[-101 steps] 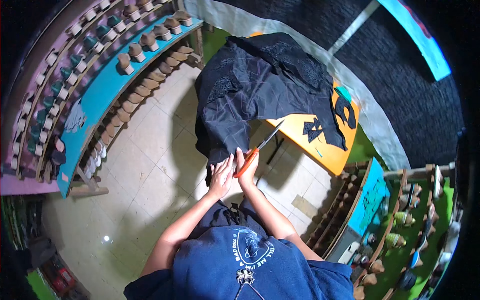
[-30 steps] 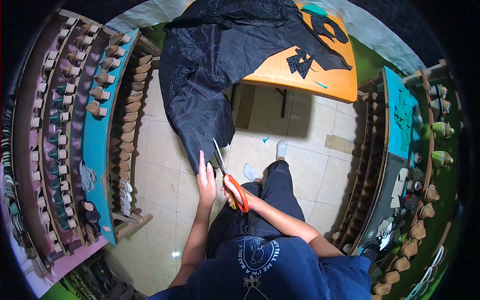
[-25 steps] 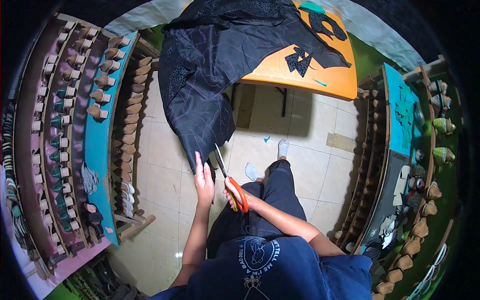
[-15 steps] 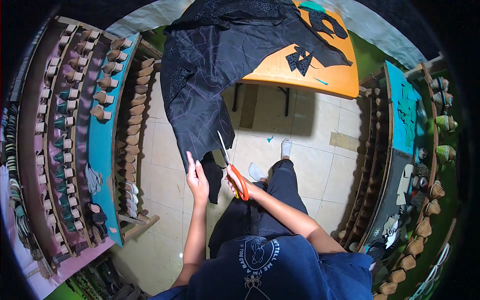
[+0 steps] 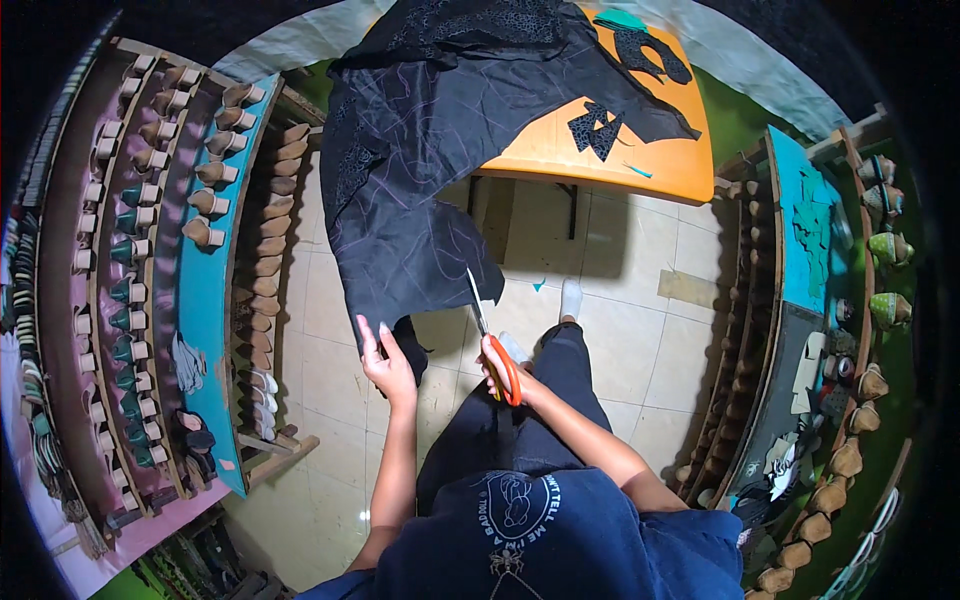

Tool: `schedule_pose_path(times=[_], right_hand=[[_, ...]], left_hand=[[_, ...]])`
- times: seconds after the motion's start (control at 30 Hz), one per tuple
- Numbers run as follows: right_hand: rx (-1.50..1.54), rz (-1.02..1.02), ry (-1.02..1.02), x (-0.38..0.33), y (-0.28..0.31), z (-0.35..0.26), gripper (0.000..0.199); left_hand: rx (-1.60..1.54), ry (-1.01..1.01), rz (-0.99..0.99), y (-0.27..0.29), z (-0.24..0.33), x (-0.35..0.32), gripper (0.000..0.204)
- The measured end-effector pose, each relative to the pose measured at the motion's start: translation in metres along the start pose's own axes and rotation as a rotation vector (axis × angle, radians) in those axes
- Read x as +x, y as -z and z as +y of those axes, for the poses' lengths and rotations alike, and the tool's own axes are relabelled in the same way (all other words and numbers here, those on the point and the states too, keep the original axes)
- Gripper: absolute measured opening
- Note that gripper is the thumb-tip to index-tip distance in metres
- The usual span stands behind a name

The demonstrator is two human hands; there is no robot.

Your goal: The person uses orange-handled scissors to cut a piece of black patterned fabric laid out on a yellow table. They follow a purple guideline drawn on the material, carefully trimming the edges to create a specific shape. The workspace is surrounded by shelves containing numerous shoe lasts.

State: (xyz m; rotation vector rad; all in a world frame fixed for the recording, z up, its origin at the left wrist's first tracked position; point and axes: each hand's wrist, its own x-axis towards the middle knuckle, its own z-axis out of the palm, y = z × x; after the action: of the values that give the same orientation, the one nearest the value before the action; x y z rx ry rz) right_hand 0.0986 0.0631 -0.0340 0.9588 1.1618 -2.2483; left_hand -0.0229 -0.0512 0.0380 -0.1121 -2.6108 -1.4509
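Observation:
A large sheet of black fabric (image 5: 400, 230) with thin purple lines drawn over it drapes off the table toward me. My left hand (image 5: 390, 368) is at its lower left corner, with the cloth's edge between the thumb and the upright fingers. My right hand (image 5: 500, 368) grips a pair of scissors (image 5: 512, 372) by the orange handles. Their blades point away from me and lie against the fabric near its lower right edge. A darker flap of cloth (image 5: 408, 345) hangs beneath, partly hidden by my left hand.
On the orange table (image 5: 640, 185) lie black patterned cut pieces (image 5: 596, 132) and a teal piece (image 5: 620, 18). Racks of shoe lasts (image 5: 205, 205) stand at my left. At my right, a shelf (image 5: 800, 250) carries green scraps, with more lasts (image 5: 848, 458) beyond it.
My right hand and the scissors have moved right. The fabric's lower end has shifted right with them and spread wider. My left hand has stayed near the corner, its fingers slightly lower.

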Motion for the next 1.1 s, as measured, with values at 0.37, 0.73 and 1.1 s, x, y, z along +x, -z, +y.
schedule_pose_path(times=[0.37,0.73,1.1], right_hand=[[-0.065,0.111,0.145,-0.015,0.015,-0.015,0.061],[-0.351,0.205,0.372,-0.059,0.034,-0.024,0.041],[-0.43,0.161,0.335,-0.057,0.033,-0.014,0.044]], left_hand=[[-0.387,0.059,0.021,-0.022,0.002,0.015,0.081],[-0.356,0.07,0.006,-0.033,-0.016,0.008,0.081],[-0.34,0.132,-0.086,-0.032,-0.034,0.01,0.053]])
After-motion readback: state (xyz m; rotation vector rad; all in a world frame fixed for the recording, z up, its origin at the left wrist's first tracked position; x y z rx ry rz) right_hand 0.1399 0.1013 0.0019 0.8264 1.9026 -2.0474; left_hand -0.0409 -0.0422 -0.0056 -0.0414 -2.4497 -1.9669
